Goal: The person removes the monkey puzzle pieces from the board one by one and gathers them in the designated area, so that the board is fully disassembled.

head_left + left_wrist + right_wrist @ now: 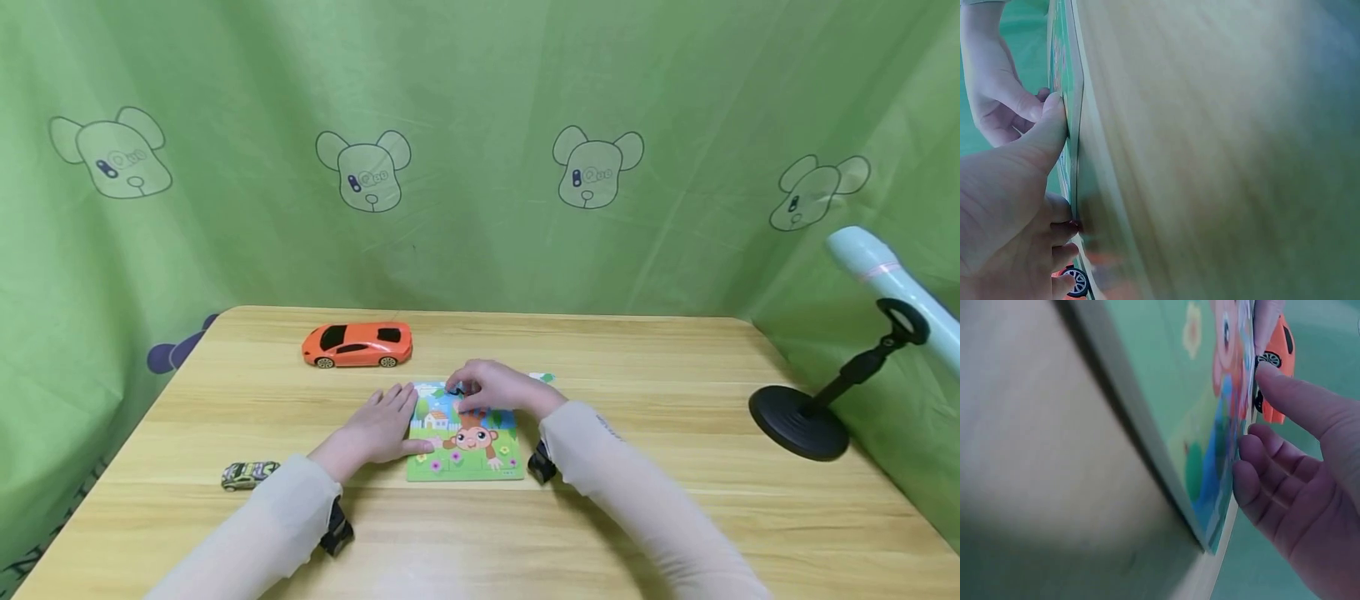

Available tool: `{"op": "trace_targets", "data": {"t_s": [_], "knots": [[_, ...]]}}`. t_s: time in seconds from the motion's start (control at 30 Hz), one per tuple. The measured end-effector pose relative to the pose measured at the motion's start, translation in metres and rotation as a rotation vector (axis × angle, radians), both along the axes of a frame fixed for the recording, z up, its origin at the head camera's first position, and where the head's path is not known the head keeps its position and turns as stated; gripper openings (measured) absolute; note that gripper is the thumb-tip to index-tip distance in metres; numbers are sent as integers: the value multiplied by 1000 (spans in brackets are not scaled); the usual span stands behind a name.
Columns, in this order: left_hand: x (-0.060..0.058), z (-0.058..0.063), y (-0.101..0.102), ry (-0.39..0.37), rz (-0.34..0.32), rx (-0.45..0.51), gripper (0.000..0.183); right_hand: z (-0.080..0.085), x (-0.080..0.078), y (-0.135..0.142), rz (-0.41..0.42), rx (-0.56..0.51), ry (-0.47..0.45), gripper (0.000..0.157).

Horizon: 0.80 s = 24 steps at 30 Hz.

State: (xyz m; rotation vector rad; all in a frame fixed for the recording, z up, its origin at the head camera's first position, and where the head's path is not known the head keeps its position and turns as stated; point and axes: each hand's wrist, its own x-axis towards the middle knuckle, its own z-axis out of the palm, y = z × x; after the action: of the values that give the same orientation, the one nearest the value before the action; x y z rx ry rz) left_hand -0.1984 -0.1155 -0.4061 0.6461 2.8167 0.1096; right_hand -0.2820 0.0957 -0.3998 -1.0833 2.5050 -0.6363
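A jigsaw puzzle (468,462) with a picture of a monkey lies on the table, in front of the person. My left hand (378,429) rests at its left edge with fingers extended, the thumb lying over the picture. At the upper part of the puzzle, my right hand (491,387) reaches down with bent fingers. The right wrist view has this right hand (1297,462) with its fingertips against the picture's surface and the thumb apart from the other fingers. I cannot tell whether it pinches a piece. Beyond the right wrist, a small white-and-green piece (542,377) shows partly.
An orange toy car (357,345) stands behind the puzzle, to the left. Near the left forearm is a small camouflage-patterned car (250,475). On the right, a black stand (799,422) holds a light blue microphone (911,287). A green curtain (480,250) hangs behind the wooden table (660,375).
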Motion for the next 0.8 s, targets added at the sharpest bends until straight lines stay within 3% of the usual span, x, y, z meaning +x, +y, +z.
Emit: {"op": "trace_targets", "data": {"t_s": [0.23,0.8], "knots": [[-1,-2,0,14,-6,-11,90,0,3,-4,44,60,4,40],[1,2,1,-6,8,-3,89,0,2,-5,16,39,-86,32]]}}
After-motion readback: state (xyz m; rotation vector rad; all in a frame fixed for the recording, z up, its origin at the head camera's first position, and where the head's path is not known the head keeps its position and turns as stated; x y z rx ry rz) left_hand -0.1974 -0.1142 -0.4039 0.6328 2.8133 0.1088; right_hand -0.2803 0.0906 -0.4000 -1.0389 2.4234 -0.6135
